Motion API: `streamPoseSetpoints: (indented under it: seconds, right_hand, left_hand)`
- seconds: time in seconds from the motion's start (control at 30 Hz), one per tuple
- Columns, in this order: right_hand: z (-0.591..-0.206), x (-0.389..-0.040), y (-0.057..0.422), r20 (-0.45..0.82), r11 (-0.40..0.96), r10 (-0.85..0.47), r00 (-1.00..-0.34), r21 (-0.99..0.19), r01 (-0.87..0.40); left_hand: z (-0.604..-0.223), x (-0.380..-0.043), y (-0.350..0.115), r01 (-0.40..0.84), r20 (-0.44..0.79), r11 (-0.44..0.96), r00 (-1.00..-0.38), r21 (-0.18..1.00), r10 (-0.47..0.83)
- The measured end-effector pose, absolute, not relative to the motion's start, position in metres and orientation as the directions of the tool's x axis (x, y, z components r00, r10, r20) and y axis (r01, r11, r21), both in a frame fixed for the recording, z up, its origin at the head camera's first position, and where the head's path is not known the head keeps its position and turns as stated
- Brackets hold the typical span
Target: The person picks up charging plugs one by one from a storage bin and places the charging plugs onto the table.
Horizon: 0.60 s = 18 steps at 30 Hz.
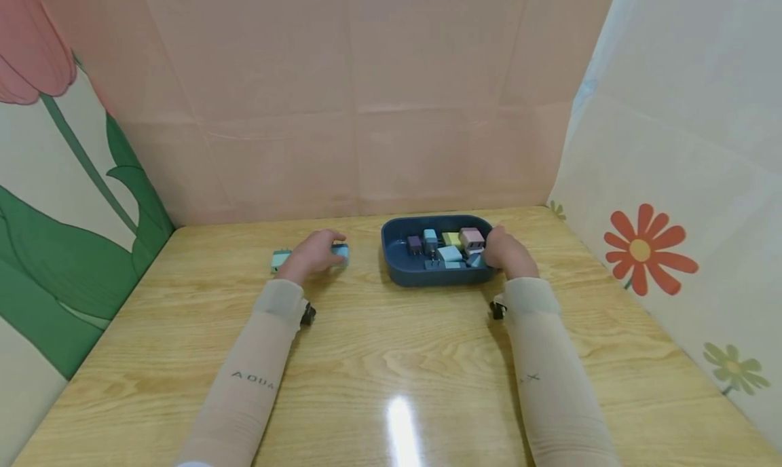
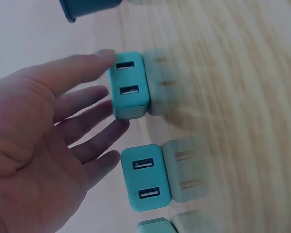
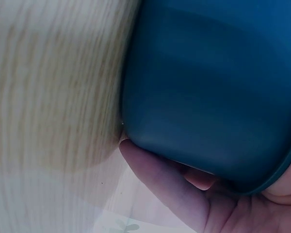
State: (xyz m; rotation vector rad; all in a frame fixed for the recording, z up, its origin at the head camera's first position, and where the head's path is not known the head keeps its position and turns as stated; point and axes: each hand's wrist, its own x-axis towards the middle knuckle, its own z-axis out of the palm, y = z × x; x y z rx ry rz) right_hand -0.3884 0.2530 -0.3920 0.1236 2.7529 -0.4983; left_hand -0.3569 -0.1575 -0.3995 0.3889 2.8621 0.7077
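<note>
In the head view my left hand (image 1: 314, 255) is at a light-blue USB charger (image 1: 341, 253) on the wooden table. The left wrist view shows my thumb at one end of this two-port charger (image 2: 129, 87) and fingers reaching its other end. Beside it stands a second turquoise charger (image 2: 146, 178); part of a third (image 2: 156, 226) shows at the bottom edge. My right hand (image 1: 510, 252) grips the right end of a dark blue tray (image 1: 403, 275), its thumb (image 3: 160, 182) along the outer wall. Several chargers lie in the tray, among them a pink one (image 1: 472, 237).
Left of my left hand a mint charger (image 1: 281, 259) stands on the table (image 1: 348, 365). A pink cloth backdrop (image 1: 342, 114) rises behind the table, with a flower-printed sheet (image 1: 672, 148) along the right side and a tulip print (image 1: 55, 250) on the left.
</note>
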Motion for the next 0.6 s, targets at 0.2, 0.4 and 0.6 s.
streamPoseSetpoints:
  seconds: [0.2, 0.4, 0.6]
  right_hand:
    - [-0.391, -0.388, 0.252, -0.347, 0.932, 0.033, -0.937, -0.328, 0.154]
    - [-0.397, -0.394, 0.253, -0.340, 0.935, 0.034, -0.940, -0.322, 0.151]
    - [-0.398, -0.394, 0.253, -0.333, 0.942, 0.031, -0.942, -0.307, 0.139]
  left_hand:
    - [-0.398, -0.357, -0.157, 0.209, -0.088, 0.820, -0.950, 0.533, 0.300]
    - [-0.395, -0.358, -0.154, 0.257, -0.028, 0.815, -0.948, 0.519, 0.317]
    - [-0.387, -0.355, -0.145, 0.326, 0.059, 0.803, -0.937, 0.499, 0.344]
